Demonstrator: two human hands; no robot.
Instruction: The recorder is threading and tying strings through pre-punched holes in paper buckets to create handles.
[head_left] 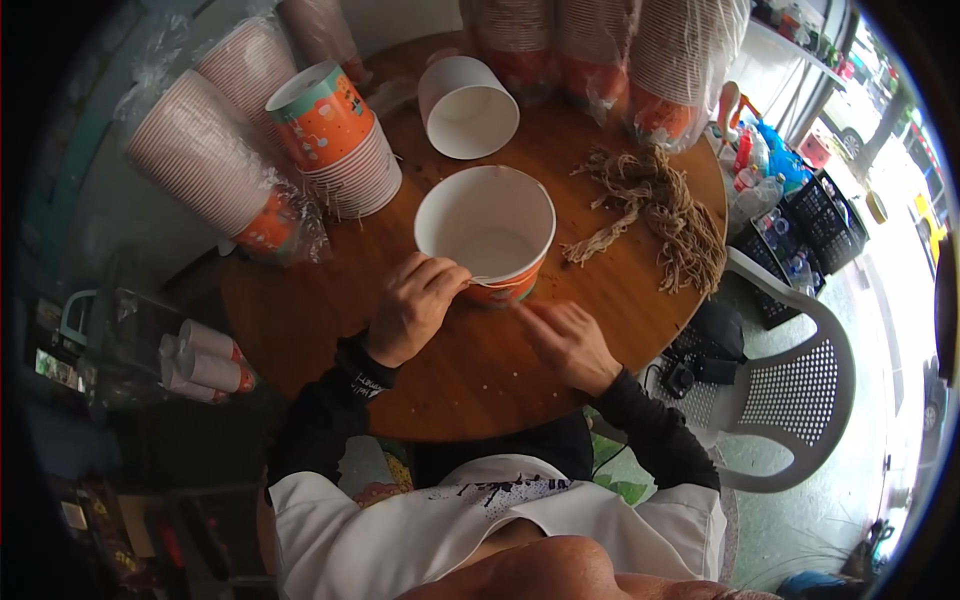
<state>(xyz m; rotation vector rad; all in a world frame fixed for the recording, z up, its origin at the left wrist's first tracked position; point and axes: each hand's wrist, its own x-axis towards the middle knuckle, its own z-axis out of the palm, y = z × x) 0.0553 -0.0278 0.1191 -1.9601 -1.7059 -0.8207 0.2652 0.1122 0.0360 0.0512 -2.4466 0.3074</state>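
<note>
While the left hand (410, 308) pinches the tub (485, 225) at seven o'clock, the right hand (574, 345) hovers half-curled at five, hold unclear.

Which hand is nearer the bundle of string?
Right. The right hand is to the left of the string bundle, closer to the person; the left hand is farther left, at the tub's near-left rim.

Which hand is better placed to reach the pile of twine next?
Probably the right hand: it is nearer the twine and looks free, though blurred. The left hand is at the near rim of the front tub, farther off.
</note>
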